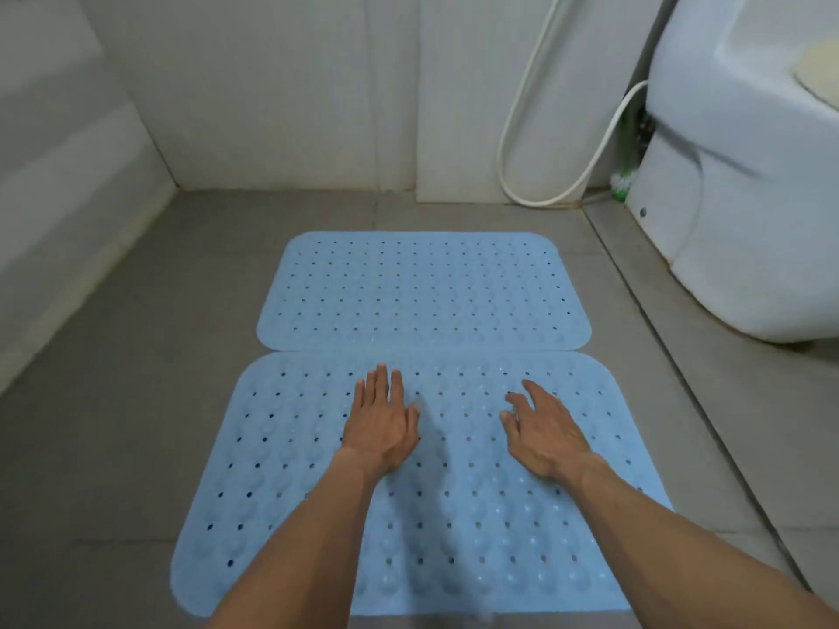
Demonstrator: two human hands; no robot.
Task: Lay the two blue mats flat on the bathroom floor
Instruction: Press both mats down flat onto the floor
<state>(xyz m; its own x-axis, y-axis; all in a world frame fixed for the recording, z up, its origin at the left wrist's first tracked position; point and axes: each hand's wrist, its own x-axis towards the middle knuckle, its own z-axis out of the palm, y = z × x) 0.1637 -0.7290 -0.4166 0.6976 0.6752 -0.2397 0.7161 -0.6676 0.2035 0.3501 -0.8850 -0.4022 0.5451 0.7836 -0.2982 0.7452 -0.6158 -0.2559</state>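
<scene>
The near blue mat (454,515) is lying flat on the grey floor (113,424), close to the person. It is full of little round holes and bumps. Both hands are resting on its far half, palms down. The left hand (381,424) is lying flat with its fingers straight and close together, so its grip is open and holding nothing. The right hand (545,433) is spreading its fingers a little, with its grip open too. The far blue mat (422,292) is lying flat just past the near one, and their long edges are touching. On the far right a white toilet (735,174) is standing, with a white hose (535,129) hanging down the wall (272,84) beside it.
</scene>
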